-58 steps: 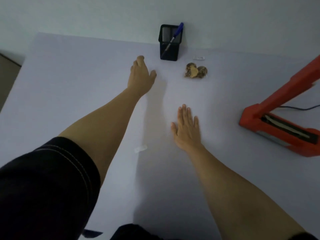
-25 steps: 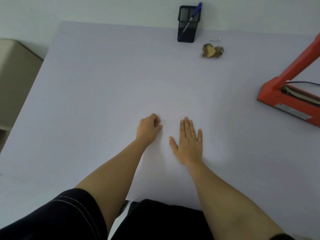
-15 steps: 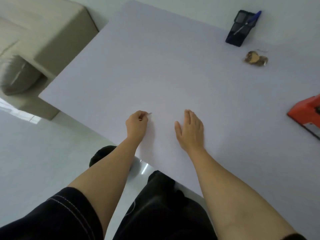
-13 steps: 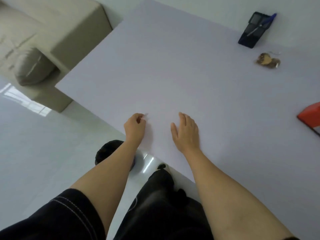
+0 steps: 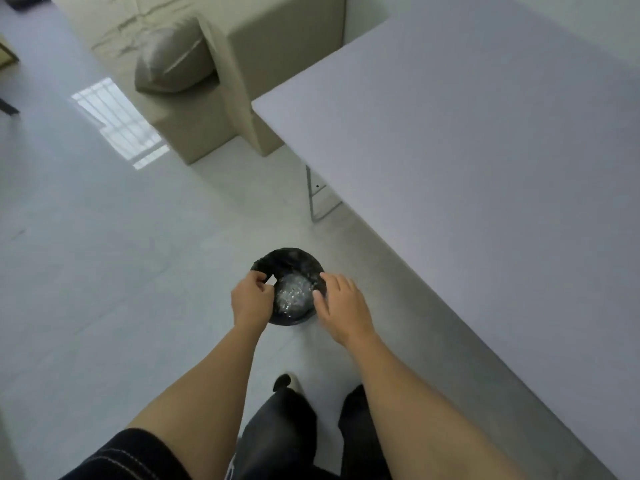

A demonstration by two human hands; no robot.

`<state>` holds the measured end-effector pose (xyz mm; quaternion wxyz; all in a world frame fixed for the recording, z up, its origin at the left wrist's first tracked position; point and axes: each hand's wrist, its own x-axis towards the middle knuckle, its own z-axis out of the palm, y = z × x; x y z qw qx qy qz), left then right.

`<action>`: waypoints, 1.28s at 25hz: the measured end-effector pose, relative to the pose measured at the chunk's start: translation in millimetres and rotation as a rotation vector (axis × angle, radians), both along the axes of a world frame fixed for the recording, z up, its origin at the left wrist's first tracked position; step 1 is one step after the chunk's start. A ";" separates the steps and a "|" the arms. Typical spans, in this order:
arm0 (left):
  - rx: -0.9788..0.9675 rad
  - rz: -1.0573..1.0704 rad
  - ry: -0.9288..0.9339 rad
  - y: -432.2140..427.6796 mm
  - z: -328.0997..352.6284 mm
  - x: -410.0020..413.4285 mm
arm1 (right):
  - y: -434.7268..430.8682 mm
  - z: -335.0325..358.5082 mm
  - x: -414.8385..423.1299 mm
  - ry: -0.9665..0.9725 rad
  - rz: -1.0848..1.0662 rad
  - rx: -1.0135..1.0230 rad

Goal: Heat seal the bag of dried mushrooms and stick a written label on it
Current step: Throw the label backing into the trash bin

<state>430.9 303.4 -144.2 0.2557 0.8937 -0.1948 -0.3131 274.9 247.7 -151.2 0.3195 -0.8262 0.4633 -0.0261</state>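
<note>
Pale glossy floor (image 5: 104, 271), far left to centre – one bright window reflection (image 5: 117, 126) on it.

1. Beige sofa (image 5: 277, 39), upper left, with one matching cushion (image 5: 173, 57) lying against its arm.
2. Dark sleeve (image 5: 121, 459), bottom left corner, mine.
3. My left hand (image 5: 251, 301), held over the left rim of item 4. Fingers curled in, thumb pressed to the forefinger, pinching a small pale scrap (image 5: 274, 279) (too small to say what it is).
4. Round bin (image 5: 287, 261), black liner folded over the rim, standing on the floor between my two hands and just beside the table's near edge. Contents: crumpled clear plastic (image 5: 292, 294), shiny.
5. Dark trousers (image 5: 277, 438) and one shoe toe (image 5: 285, 381), bottom centre, below the bin.
6. My right hand (image 5: 343, 308), over the bin's right rim. Fingers loosely spread and relaxed, holding nothing; whether they touch the liner I cannot tell.
7. Table (image 5: 485, 168), lilac-grey top, filling the right side – one metal leg (image 5: 318, 199) showing under its left corner.
8. Bag of dried mushrooms: outside this view, so I cannot tell where it lies.
</note>
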 end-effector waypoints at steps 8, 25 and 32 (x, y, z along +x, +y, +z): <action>0.037 -0.090 0.026 1.1 -206.4 74.8 | -18.9 -216.3 53.7 0.143 -0.210 0.119; 0.049 -0.304 -0.053 -19.7 -414.3 94.7 | -25.9 -439.4 76.0 0.242 -0.495 0.323; 0.009 -0.411 -0.103 -15.1 -264.2 89.1 | -22.8 -285.7 86.9 0.259 -0.276 0.273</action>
